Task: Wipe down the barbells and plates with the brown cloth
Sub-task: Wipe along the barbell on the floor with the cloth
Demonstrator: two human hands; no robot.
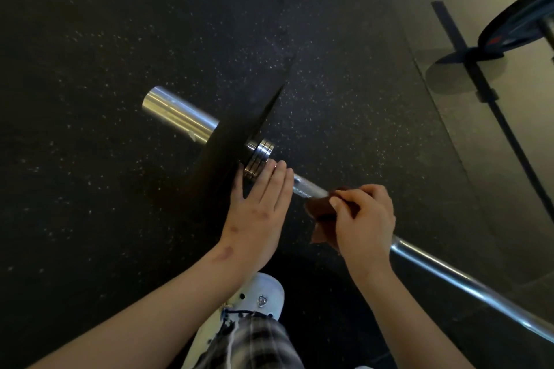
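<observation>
A chrome barbell (449,271) runs from the lower right up to its thick sleeve end at the centre left. A black plate (233,135), seen edge-on, sits on the sleeve against the steel collar (260,153). My left hand (257,213) lies flat, fingers together, against the plate's inner face and the collar. My right hand (362,222) pinches the brown cloth (320,213) around the knurled shaft just right of the collar. Part of the cloth hangs below the bar.
The floor is black speckled rubber (105,54), meeting a smooth grey floor at the right. A second barbell with a dark plate (518,27) rests at the top right. My white shoe (254,302) and a plaid trouser leg stand below the hands.
</observation>
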